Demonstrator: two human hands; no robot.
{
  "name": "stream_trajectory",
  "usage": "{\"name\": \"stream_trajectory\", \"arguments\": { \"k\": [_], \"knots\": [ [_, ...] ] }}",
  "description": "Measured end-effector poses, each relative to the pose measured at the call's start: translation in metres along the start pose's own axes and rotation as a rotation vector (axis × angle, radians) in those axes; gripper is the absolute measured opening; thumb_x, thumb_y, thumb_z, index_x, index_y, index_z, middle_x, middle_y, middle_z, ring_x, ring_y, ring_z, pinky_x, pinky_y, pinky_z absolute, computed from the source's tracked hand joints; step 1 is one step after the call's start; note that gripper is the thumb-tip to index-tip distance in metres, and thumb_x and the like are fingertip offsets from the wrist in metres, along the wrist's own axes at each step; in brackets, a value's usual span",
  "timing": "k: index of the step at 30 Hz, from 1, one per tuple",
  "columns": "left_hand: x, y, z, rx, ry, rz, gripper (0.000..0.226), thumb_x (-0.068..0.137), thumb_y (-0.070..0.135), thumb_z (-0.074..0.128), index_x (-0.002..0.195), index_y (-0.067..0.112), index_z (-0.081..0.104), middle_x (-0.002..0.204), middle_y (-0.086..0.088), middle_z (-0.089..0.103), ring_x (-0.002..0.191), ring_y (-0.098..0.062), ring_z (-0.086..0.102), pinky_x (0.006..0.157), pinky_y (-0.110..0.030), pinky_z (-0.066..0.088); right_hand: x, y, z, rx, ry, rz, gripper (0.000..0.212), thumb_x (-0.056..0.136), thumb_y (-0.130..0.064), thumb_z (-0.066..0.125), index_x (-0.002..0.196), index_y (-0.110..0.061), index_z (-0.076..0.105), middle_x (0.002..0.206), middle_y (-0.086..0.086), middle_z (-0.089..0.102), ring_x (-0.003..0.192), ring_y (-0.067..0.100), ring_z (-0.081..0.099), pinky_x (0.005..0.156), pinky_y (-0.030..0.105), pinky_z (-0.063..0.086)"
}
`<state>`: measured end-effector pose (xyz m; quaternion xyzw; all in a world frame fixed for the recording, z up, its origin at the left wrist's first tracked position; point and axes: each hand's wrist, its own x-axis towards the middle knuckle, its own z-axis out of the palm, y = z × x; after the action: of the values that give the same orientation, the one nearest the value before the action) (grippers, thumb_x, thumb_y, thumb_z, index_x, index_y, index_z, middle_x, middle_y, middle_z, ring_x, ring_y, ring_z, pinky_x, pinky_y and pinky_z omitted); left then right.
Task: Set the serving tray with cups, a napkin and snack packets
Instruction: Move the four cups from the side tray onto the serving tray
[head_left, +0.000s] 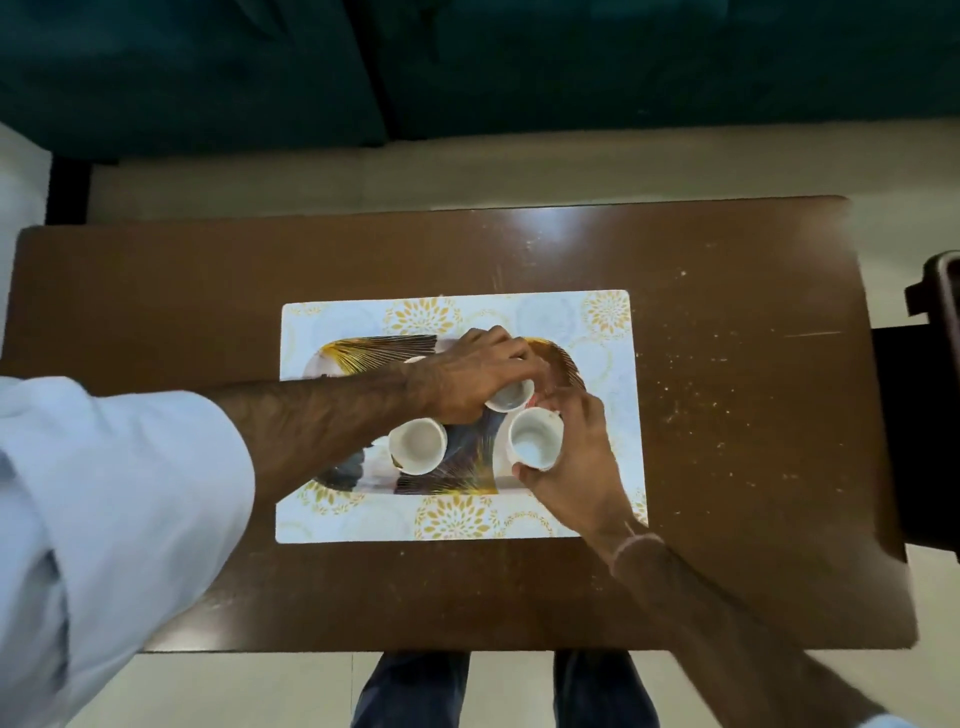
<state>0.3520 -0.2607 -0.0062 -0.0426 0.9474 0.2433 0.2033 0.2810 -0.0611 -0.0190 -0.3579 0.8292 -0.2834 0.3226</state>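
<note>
On the brown table (727, 415), each hand's grip holds a white cup over the tray (363, 353).

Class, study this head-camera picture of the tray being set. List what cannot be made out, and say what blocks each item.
1. Far right part of the patterned serving tray: covered by the left hand.
2. Small white cup under that hand: only its rim shows.
3. White cup in the right hand: its outer side is hidden by the right hand.
4. Napkin and snack packets: none can be made out.
5. Dark object at the right edge: cut off by the frame.
</note>
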Motion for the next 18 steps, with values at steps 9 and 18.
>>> {"name": "stream_trajectory", "arguments": {
  "k": [9, 18],
  "knots": [
    [-0.012, -0.004, -0.007, -0.074, 0.317, -0.323, 0.059, 0.067, 0.044, 0.072, 0.116, 0.021, 0.047, 0.113, -0.004, 0.047, 0.101, -0.028, 0.053, 0.087, -0.044, 0.042, -0.023, -0.026, 0.061, -0.021, 0.172, 0.105, 0.085, 0.064, -0.022, 0.091, 0.127, -0.034, 0.035, 0.140, 0.001, 0.028, 0.122, 0.031, 0.050, 0.092, 0.041, 0.056],
    [-0.005, -0.008, -0.019, -0.242, 0.192, -0.249, 0.058, 0.067, -0.003, 0.065, 0.116, 0.017, 0.041, 0.091, -0.003, 0.065, 0.079, -0.030, 0.059, 0.066, -0.043, 0.051, -0.029, -0.034, 0.068, 0.115, 0.196, 0.161, 0.096, 0.063, -0.011, 0.089, 0.137, -0.018, 0.028, 0.137, 0.002, 0.029, 0.118, 0.012, 0.037, 0.091, 0.039, 0.054]
  ]
}}
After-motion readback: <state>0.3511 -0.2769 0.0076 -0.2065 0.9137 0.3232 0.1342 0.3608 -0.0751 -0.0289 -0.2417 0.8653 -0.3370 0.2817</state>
